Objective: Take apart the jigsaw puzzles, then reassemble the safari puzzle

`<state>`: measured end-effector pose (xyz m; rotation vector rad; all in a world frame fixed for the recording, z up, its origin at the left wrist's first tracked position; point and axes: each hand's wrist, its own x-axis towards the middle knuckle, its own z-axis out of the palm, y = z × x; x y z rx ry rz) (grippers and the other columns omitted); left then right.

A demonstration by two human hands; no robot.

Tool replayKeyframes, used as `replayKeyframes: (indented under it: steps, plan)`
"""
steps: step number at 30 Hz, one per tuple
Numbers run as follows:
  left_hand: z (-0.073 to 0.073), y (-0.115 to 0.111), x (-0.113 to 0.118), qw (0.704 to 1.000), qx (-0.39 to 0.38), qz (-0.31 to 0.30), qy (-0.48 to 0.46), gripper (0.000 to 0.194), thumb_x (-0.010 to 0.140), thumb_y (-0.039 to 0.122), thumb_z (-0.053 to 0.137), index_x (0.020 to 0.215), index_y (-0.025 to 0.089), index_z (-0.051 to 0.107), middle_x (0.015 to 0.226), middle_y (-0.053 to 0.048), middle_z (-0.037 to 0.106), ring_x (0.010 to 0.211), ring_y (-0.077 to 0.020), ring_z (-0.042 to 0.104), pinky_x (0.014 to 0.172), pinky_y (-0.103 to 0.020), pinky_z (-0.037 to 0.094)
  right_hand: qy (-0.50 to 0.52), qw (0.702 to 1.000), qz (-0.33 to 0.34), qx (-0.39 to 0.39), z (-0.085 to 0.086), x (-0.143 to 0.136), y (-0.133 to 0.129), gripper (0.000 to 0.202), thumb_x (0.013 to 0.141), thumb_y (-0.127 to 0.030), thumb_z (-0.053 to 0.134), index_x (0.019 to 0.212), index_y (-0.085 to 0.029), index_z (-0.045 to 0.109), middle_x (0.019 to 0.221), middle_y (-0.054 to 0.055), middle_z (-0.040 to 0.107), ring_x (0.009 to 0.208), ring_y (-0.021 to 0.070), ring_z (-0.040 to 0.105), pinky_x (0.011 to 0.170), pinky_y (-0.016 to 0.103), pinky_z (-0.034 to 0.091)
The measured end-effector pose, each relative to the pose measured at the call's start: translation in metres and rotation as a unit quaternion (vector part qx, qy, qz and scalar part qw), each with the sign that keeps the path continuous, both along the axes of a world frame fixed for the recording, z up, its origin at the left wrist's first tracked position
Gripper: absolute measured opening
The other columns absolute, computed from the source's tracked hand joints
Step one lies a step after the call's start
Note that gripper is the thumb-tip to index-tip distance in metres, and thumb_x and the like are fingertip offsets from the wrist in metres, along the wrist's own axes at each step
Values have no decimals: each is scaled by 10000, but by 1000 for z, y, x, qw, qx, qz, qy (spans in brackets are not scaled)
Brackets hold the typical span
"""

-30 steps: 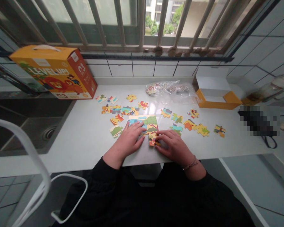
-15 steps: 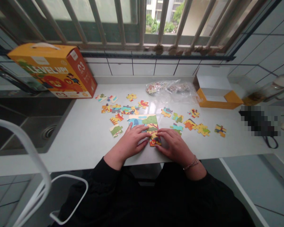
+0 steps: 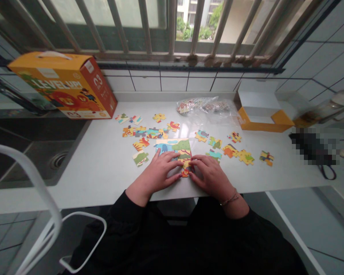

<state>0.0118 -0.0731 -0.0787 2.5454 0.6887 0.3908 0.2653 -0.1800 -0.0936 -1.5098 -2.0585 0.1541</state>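
Near the counter's front edge, a yellow and red puzzle piece (image 3: 185,173) lies between my two hands, at the lower right of the joined puzzle section (image 3: 181,145). My left hand (image 3: 163,172) reaches over that section, its thumb and index finger bent against the piece's left side. On the right side, the thumb and index fingertips of my right hand (image 3: 208,172) press the same piece. Part of the joined section is hidden under my left hand. A green and blue loose piece (image 3: 214,155) lies just beyond my right hand. A green piece (image 3: 140,157) is left of the section.
Several loose or linked pieces (image 3: 150,132) lie at the back left, others (image 3: 240,154) to the right. Plastic bags (image 3: 203,106) of pieces rest by the wall. An orange box (image 3: 63,89) stands beside the sink (image 3: 51,162); an open box (image 3: 265,120) sits at the back right.
The yellow and red puzzle piece has shifted slightly between my fingers, and my right fingertips have closed in a little on it. The other pieces stay where they were.
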Motion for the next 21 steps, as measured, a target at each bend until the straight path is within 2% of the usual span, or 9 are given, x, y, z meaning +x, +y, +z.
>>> replayKeyframes:
  steps: [5,8,10,12,16,19,21]
  plan:
    - [0,0,-1,1000,13,-1,10,435,1046,362,743,1472,313,673,1652,-135,602,1554,-374,540,1346,-812,186,9,1000,-1,1,-3,2,0,583,1052,-322,719,1591,-226,516,1439,168,706,1308,353,671,1121,564,548]
    - [-2,0,-1,1000,16,3,14,422,1046,376,745,1460,330,675,1654,-115,604,1566,-375,531,1344,-815,194,-6,1000,4,-6,-4,2,0,418,1070,-310,701,1482,-287,638,1406,129,723,1270,339,685,1096,558,552]
    - [-3,0,0,1000,18,3,13,396,1044,378,747,1433,335,688,1650,-105,608,1566,-372,531,1347,-809,195,-8,1000,3,-7,-3,1,0,350,1071,-307,703,1419,-282,678,1377,123,735,1250,335,691,1083,558,554]
    - [-4,0,0,1000,19,2,10,386,1042,373,749,1422,331,692,1650,-108,608,1567,-370,530,1348,-808,192,-2,1000,0,-7,-3,1,-1,384,1068,-306,710,1446,-266,660,1381,130,736,1253,335,690,1084,558,555]
    - [-3,0,0,1000,17,2,14,386,1040,366,750,1419,327,690,1656,-111,602,1573,-375,520,1340,-822,191,-7,1000,1,-9,-4,2,0,321,1076,-304,694,1394,-270,675,1363,121,743,1244,332,692,1090,556,549]
    - [-1,0,0,1000,14,2,13,365,1043,363,744,1402,315,696,1654,-119,600,1567,-379,527,1334,-834,190,4,1000,-6,-5,-6,2,0,472,1067,-324,706,1506,-206,578,1395,162,726,1275,344,679,1102,555,556]
    - [-1,0,0,1000,13,1,12,361,1044,368,742,1397,310,697,1649,-124,604,1561,-382,532,1329,-841,194,7,1000,-9,2,-7,2,0,480,1068,-327,699,1508,-192,563,1396,173,723,1279,348,676,1102,556,560]
